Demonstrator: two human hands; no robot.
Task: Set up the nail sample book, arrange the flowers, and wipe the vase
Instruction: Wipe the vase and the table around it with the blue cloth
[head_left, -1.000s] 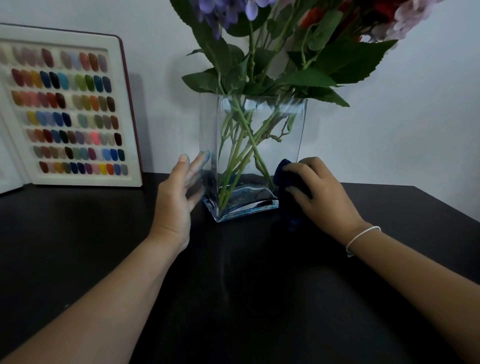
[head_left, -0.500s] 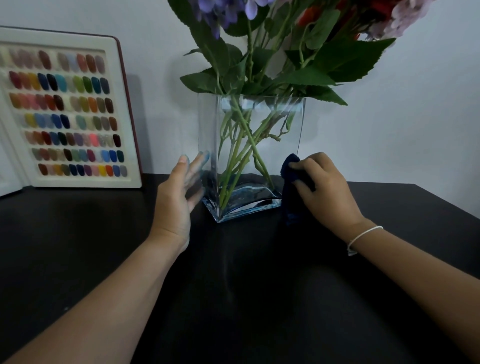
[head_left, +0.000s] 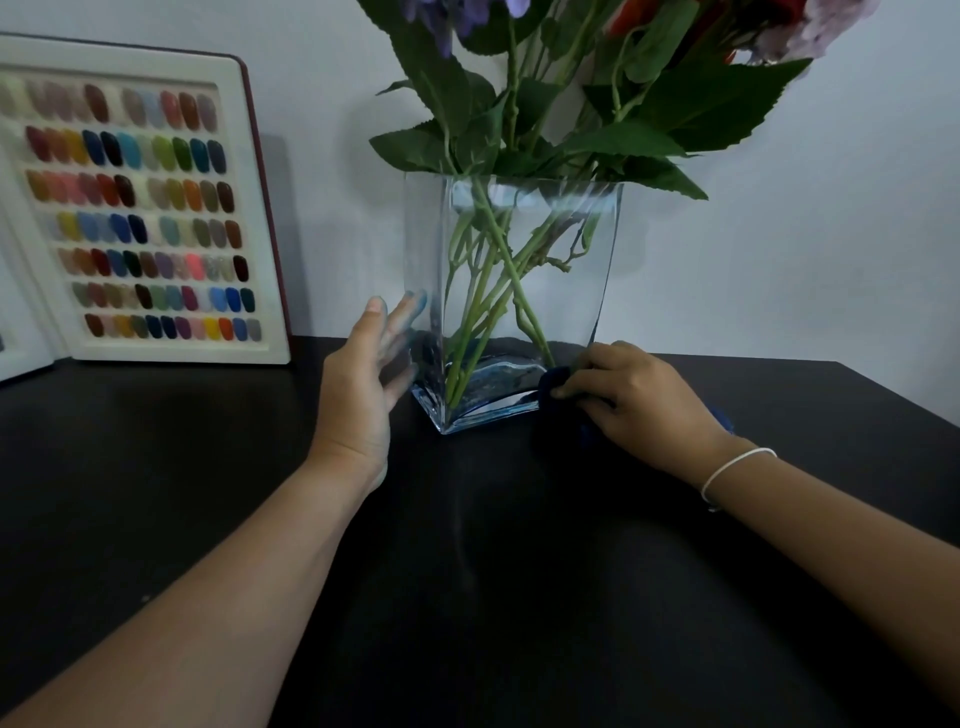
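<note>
Right hand (head_left: 639, 400) has dropped with the cloth (head_left: 558, 387) from partway up the vase's right face half a second ago to the bottom right corner now, so a downward wipe stroke on that face looks about finished. Right grip: fingers curled and clamped on the cloth, which is pressed against the glass just above the thick base; part of the cloth trails onto the surface (head_left: 493, 597) under the hand. Left hand (head_left: 363, 389) hasn't moved across the frames: fingers straight and apart, holding nothing, flat against the vase's left face as a brace. The vase (head_left: 561, 291) stands upright between the two grips, touching both, near the back of the surface. Flowers (head_left: 519, 119) are already in it, stems crossing inside the glass, and the sample book (head_left: 140, 208) stands open against the wall well left of the vase, so those two steps look done. My read: task is in its last step, wiping, with the right face covered. Can't tell if the front or left faces have been wiped; likely next is another face or a repeat stroke.
</note>
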